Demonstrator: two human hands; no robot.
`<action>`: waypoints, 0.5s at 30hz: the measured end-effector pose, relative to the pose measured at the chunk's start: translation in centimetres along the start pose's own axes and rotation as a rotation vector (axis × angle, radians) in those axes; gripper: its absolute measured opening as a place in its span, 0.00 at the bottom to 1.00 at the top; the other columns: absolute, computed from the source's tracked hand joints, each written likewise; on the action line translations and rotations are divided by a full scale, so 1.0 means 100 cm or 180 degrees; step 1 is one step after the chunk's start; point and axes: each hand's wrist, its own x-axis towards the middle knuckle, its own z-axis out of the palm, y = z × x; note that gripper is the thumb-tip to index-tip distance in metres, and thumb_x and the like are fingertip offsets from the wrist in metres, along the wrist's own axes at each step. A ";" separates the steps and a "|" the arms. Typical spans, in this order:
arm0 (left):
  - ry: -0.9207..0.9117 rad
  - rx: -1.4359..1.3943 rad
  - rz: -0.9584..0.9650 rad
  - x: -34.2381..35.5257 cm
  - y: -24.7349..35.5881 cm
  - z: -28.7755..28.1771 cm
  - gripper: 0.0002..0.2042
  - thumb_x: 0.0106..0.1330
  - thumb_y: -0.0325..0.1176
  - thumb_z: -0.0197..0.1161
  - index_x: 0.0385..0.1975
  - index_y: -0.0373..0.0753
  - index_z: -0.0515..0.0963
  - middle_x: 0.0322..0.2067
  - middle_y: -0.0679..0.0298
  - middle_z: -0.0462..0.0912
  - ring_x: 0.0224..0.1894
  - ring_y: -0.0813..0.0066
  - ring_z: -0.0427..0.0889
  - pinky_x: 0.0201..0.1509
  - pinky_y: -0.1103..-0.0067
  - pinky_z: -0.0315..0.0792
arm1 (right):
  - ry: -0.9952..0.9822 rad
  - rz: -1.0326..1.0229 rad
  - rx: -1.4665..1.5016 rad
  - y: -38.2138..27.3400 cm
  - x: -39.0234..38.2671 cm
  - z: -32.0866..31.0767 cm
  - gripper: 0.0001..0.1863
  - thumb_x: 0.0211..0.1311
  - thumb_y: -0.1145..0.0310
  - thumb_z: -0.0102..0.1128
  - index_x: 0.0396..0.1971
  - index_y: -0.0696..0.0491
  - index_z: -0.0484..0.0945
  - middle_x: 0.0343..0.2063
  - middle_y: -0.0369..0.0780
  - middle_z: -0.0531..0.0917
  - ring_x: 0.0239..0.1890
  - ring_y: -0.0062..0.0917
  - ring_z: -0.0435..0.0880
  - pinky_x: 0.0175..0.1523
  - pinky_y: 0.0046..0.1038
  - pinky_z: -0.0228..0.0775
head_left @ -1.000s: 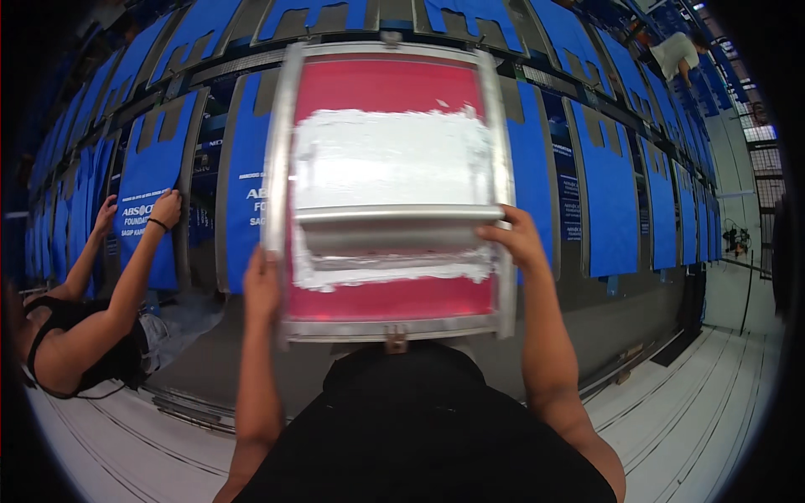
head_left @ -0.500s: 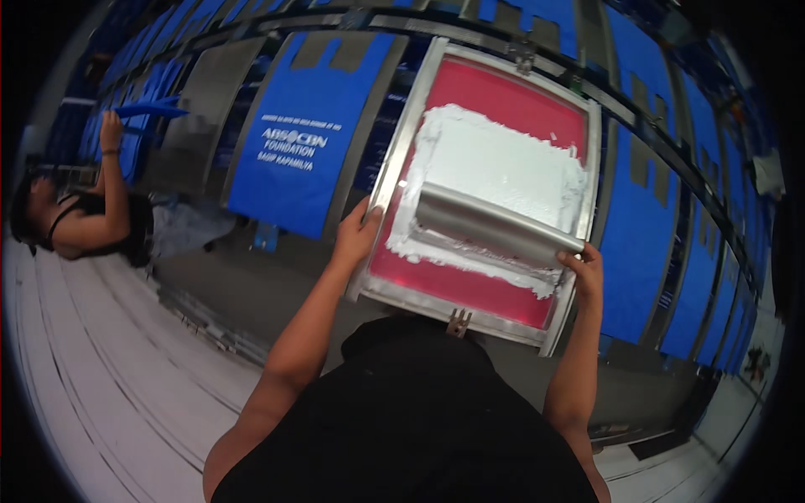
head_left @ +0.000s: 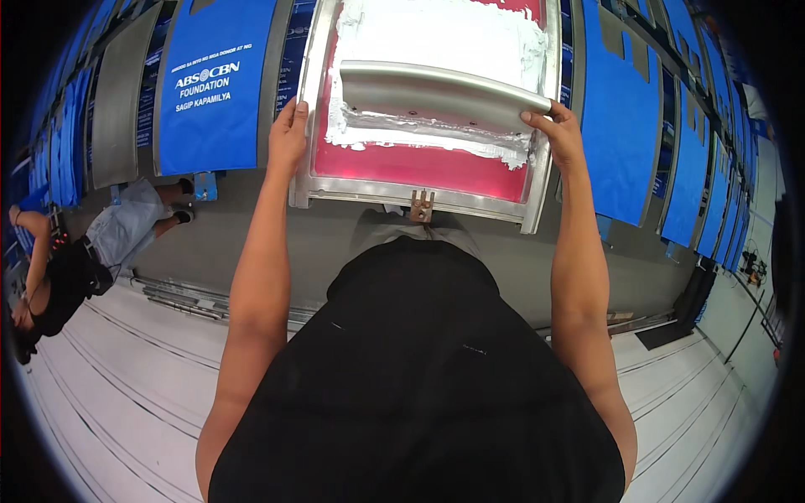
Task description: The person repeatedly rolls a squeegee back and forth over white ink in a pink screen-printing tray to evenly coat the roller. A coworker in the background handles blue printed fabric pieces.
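A screen-printing frame with silver metal sides and red mesh is before me, its far end cut off by the upper picture edge. Thick white ink covers most of the visible mesh. Across the ink lies a long metal squeegee, with a ridge of ink along its near side. My right hand pinches the squeegee's right end, beside the right rail. With my left hand I grip the left rail, its thumb up and some fingers hidden. A metal bracket sits at the near edge.
Blue bags with white print lie flat on grey boards to the left, and more blue bags line the right. A co-worker in dark top and light shorts is at the far left. White floor stretches behind me.
My view has tilted and straightened, so the frame sits higher in the picture. Both hands keep their holds. At left, the co-worker appears lower, and the blue bag once raised there is mostly out of sight.
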 end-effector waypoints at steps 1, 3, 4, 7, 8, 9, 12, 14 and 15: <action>0.0008 0.0104 0.0018 0.000 -0.001 -0.001 0.24 0.72 0.46 0.53 0.60 0.33 0.70 0.49 0.57 0.81 0.51 0.76 0.75 0.56 0.80 0.67 | 0.0006 -0.0007 0.0043 -0.001 -0.001 0.002 0.21 0.43 0.69 0.74 0.41 0.59 0.83 0.32 0.36 0.83 0.35 0.19 0.78 0.45 0.22 0.67; -0.0014 -0.0041 0.0158 -0.001 -0.005 -0.001 0.25 0.72 0.46 0.53 0.59 0.32 0.71 0.49 0.55 0.80 0.50 0.74 0.76 0.55 0.79 0.68 | 0.0027 -0.0019 -0.0076 0.005 -0.001 0.002 0.20 0.44 0.68 0.74 0.40 0.59 0.82 0.32 0.36 0.83 0.36 0.19 0.78 0.44 0.22 0.67; -0.0032 -0.0099 0.0158 -0.002 -0.007 0.000 0.25 0.72 0.47 0.53 0.58 0.32 0.71 0.49 0.55 0.80 0.50 0.74 0.77 0.55 0.78 0.69 | 0.0030 -0.0023 -0.0163 0.006 -0.001 0.001 0.20 0.44 0.68 0.73 0.40 0.59 0.82 0.33 0.36 0.83 0.36 0.20 0.78 0.44 0.23 0.67; -0.0028 0.0133 0.0053 0.001 -0.018 -0.009 0.24 0.73 0.45 0.53 0.59 0.32 0.70 0.54 0.56 0.78 0.55 0.72 0.74 0.59 0.78 0.66 | -0.0054 -0.0134 -0.0199 0.006 0.005 0.000 0.21 0.45 0.69 0.72 0.41 0.59 0.81 0.34 0.37 0.83 0.37 0.22 0.79 0.44 0.25 0.69; 0.0020 0.0028 0.0152 0.002 -0.020 -0.008 0.24 0.72 0.45 0.53 0.59 0.31 0.70 0.52 0.54 0.79 0.53 0.71 0.76 0.59 0.77 0.67 | -0.0090 -0.0093 -0.0188 0.002 0.005 0.006 0.20 0.45 0.70 0.71 0.41 0.60 0.80 0.35 0.38 0.83 0.38 0.23 0.80 0.47 0.25 0.70; 0.0262 0.0088 0.0164 0.004 -0.024 -0.002 0.24 0.72 0.45 0.54 0.57 0.30 0.71 0.50 0.53 0.80 0.53 0.71 0.76 0.58 0.77 0.68 | -0.0086 -0.0111 -0.0095 0.003 0.003 0.005 0.21 0.45 0.70 0.71 0.42 0.61 0.80 0.37 0.40 0.83 0.40 0.24 0.80 0.50 0.26 0.69; 0.0132 0.0167 0.0199 0.014 -0.047 0.010 0.27 0.68 0.51 0.56 0.59 0.38 0.70 0.52 0.47 0.78 0.58 0.56 0.76 0.60 0.71 0.68 | -0.0059 -0.0037 -0.0323 0.017 0.006 0.009 0.21 0.46 0.69 0.71 0.42 0.61 0.80 0.38 0.39 0.83 0.42 0.24 0.79 0.51 0.25 0.67; 0.0025 0.0192 0.0065 0.011 -0.043 0.013 0.28 0.68 0.52 0.55 0.60 0.37 0.70 0.54 0.46 0.76 0.59 0.53 0.74 0.62 0.69 0.66 | -0.0139 -0.0005 -0.0419 0.032 0.009 0.005 0.20 0.47 0.70 0.71 0.42 0.60 0.80 0.37 0.38 0.83 0.42 0.23 0.79 0.51 0.25 0.67; 0.0040 0.0223 -0.0016 0.011 -0.039 0.011 0.28 0.67 0.52 0.56 0.59 0.37 0.70 0.54 0.46 0.75 0.59 0.52 0.73 0.61 0.67 0.65 | -0.0232 -0.0027 -0.0565 0.024 0.009 0.006 0.20 0.47 0.69 0.71 0.42 0.60 0.80 0.37 0.38 0.83 0.42 0.23 0.79 0.51 0.26 0.67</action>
